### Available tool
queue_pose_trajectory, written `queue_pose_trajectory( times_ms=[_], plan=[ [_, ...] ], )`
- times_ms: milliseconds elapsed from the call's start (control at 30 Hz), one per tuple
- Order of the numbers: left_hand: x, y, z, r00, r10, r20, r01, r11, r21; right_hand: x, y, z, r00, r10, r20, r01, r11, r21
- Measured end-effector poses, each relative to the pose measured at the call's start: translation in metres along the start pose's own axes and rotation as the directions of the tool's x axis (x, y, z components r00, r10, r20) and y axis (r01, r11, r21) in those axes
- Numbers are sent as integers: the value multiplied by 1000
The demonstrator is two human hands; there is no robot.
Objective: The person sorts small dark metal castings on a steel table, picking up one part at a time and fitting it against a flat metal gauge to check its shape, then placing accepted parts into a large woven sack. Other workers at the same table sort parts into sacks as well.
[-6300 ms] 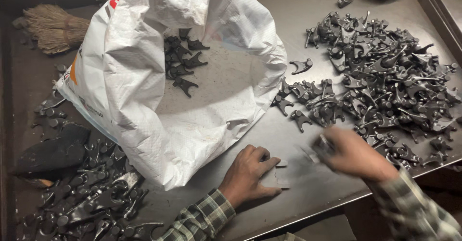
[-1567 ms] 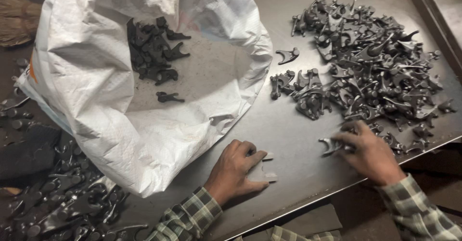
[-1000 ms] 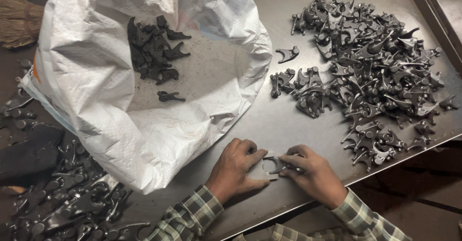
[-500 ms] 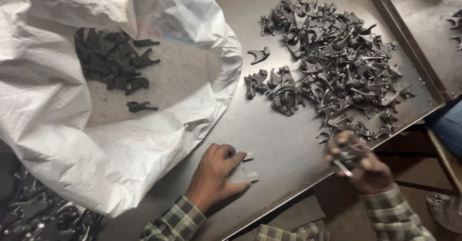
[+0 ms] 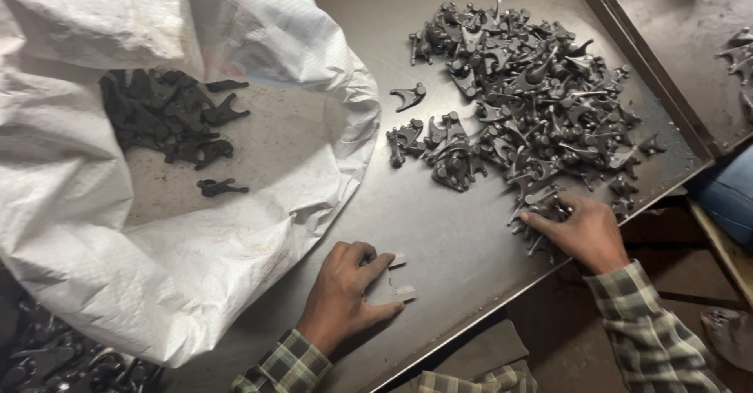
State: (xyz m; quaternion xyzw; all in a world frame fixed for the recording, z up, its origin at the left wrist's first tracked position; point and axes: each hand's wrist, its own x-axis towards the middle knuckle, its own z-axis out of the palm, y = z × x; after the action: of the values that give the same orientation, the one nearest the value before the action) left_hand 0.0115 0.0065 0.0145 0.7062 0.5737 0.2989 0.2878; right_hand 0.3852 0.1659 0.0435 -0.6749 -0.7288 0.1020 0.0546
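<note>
My left hand (image 5: pixel 345 295) lies on the steel table (image 5: pixel 439 228) near its front edge, with thumb and fingers closed on a small pale flat metal piece (image 5: pixel 396 279). My right hand (image 5: pixel 580 232) is at the near edge of a big pile of dark forged fork-shaped parts (image 5: pixel 533 103). Its fingers curl down over a fork part (image 5: pixel 541 205) at the pile's rim. To the left, a white woven sack (image 5: pixel 235 244) lies open on its side with several of the same dark parts (image 5: pixel 169 118) inside.
A single fork part (image 5: pixel 409 96) lies apart between sack and pile. A raised table rim (image 5: pixel 635 52) runs along the right, with more parts (image 5: pixel 737 52) beyond it. More dark parts (image 5: pixel 55 362) lie below the sack at bottom left. A person's blue-clad leg (image 5: pixel 729 197) is at the right.
My right hand took a part to my left hand, swung out past the table edge holding it, and is now back at the pile. My left hand stayed put. The view shifted right.
</note>
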Motion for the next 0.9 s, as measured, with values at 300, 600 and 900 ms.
queue_pose_trajectory(
  times_ms=[300,600,900],
  plan=[
    [-4,-4,-1,999,36,-34,-36,999,-3,-64,-58,43,933,-201,299,-35,775,631],
    [-4,-5,-1,999,29,-19,-29,1000,-3,-80,-102,35,878,-471,86,392,810,435],
    [-4,-7,2,999,43,-28,-43,999,18,-83,-134,42,876,-472,104,375,799,470]
  ],
)
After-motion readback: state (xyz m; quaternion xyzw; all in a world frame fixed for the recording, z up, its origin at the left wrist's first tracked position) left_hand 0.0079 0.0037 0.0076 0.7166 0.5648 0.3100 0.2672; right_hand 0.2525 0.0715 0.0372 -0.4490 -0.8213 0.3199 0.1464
